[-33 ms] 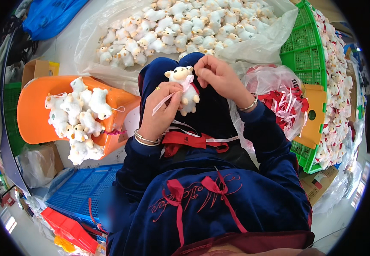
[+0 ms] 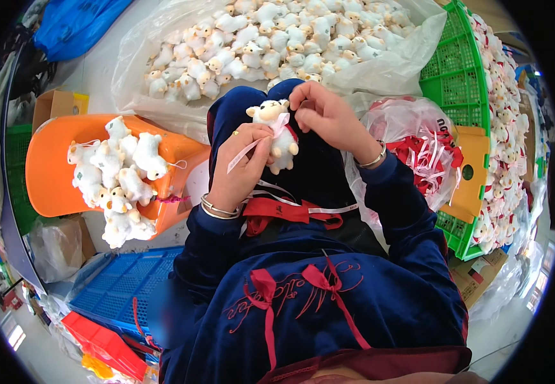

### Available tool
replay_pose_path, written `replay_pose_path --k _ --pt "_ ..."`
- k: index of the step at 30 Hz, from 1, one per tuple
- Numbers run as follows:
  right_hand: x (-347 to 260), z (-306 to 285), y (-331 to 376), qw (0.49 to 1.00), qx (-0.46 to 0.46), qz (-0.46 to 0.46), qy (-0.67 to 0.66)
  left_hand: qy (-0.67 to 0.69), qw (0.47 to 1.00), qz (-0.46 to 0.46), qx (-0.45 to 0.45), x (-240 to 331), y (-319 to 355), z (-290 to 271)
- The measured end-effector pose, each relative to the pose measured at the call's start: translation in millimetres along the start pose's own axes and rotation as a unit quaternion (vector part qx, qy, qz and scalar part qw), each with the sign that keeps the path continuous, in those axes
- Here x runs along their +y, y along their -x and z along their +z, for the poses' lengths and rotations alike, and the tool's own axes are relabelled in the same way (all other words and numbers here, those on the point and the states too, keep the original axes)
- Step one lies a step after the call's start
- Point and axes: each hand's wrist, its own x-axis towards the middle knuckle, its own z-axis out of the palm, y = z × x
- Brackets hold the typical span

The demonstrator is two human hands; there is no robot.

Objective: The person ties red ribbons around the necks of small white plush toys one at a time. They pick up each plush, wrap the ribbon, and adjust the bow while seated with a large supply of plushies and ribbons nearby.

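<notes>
— Centre of the frame, just above the lap: small white plush lamb toy (image 2: 274, 131) held upright between both hands. Left hand (image 2: 242, 163) wrapped round its left side, fingers (image 2: 252, 137) closed on the body and pinching a pale pink ribbon strip (image 2: 245, 152) that trails down-left. Right hand (image 2: 325, 115) touching the lamb's neck from the right, fingertips pinched shut on the ribbon there.

— Room around the hands?

— Tight. Clear plastic bag of white plush lambs (image 2: 277, 38) fills the upper frame, its edge just beyond the knuckles. Orange plastic bin (image 2: 50, 173) heaped with more lambs at the left, near the left wrist. Clear bag of red and white ribbons (image 2: 418, 147) close at the right, touching the right sleeve. Green plastic crate (image 2: 457, 70) stands behind it toward the right rim. Blue plastic crate (image 2: 120, 288) at lower left. Open space only over the dark blue lap, where loose red ribbon pieces (image 2: 284, 211) lie.

— Hidden or unclear?

— Lamb's right side covered by fingers. Knot, if any, too small to tell. Right crate cut by the dark fisheye rim; lower left blurred.
</notes>
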Motion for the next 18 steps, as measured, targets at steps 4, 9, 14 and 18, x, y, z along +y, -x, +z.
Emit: replay_pose_path --k 4,9,14,18 --pt "-14 3 4 0.973 -0.036 -0.128 0.189 -0.011 1.0 -0.005 0.0 3 -1 0" --pt "-5 4 -2 0.995 0.04 -0.02 0.084 -0.064 0.998 0.014 -0.005 8 -2 0" --pt "2 -6 -5 0.993 0.109 0.044 0.019 -0.188 0.977 0.103 -0.02 17 -5 -1" --pt "-4 -12 -3 0.987 0.099 0.043 -0.122 -0.205 0.974 0.092 -0.028 21 -4 0"
